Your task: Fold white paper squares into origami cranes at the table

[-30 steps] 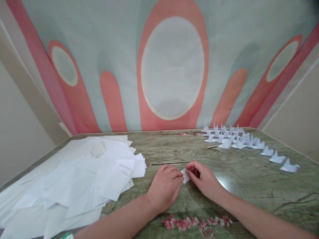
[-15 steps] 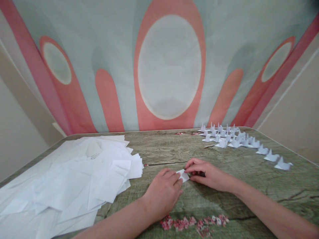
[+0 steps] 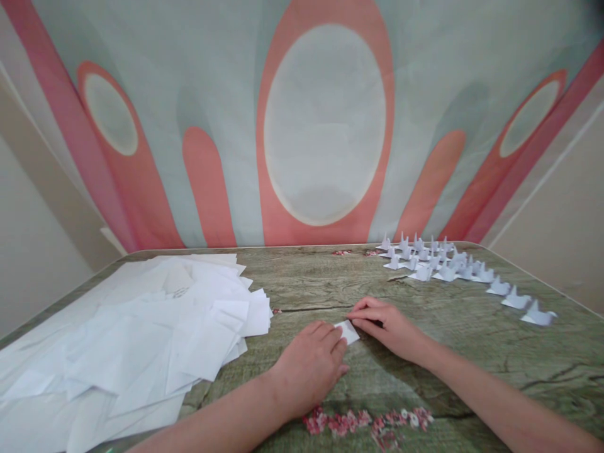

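A small folded square of white paper (image 3: 350,332) lies on the table between my hands. My left hand (image 3: 309,362) rests over its left side, fingers together and bent down onto it, holding it against the tabletop. Part of the paper is hidden under those fingers. My right hand (image 3: 384,324) is closed in a pinch, thumb and index fingertips meeting at the paper's upper corner. Whether a flap is caught between them is too small to see clearly.
A wide heap of white paper sheets (image 3: 141,352) covers the table's left side. Several folded paper cranes (image 3: 446,270) stand in rows at the back right. The wood-patterned tabletop (image 3: 302,283) bears printed pink flowers (image 3: 349,423) near the front. A patterned backdrop (image 3: 325,126) rises behind.
My right hand has shifted slightly left to the paper's upper corner, its thumb moving up from the right corner to join the index finger. My left hand stays on the paper.
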{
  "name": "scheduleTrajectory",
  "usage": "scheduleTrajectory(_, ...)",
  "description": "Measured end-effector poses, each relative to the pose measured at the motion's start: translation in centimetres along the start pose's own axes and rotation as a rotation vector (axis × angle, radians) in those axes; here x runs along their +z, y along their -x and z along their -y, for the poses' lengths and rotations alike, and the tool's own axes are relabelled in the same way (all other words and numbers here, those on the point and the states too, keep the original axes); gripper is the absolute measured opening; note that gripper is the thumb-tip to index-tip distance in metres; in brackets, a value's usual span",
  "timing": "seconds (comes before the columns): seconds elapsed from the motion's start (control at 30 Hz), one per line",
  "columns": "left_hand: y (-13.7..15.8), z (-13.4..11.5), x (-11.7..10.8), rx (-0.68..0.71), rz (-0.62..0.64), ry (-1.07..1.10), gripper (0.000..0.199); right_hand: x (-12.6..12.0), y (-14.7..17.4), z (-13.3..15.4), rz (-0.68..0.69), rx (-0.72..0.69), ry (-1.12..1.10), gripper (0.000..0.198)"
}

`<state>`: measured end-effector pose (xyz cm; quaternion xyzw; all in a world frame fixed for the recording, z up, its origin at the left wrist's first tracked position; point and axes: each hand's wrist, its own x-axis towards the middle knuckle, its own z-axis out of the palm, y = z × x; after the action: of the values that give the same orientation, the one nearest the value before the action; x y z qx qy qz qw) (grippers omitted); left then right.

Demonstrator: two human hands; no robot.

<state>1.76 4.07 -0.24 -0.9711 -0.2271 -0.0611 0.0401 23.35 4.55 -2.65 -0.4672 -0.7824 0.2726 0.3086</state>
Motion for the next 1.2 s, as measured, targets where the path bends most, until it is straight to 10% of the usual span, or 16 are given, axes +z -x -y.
scheduleTrajectory(1.2, 0.0, 0.0, -0.2, -0.036, 0.048, 0.099, 0.036, -1.3, -0.2, -0.1, 0.179, -0.005, -0.056, 0.031)
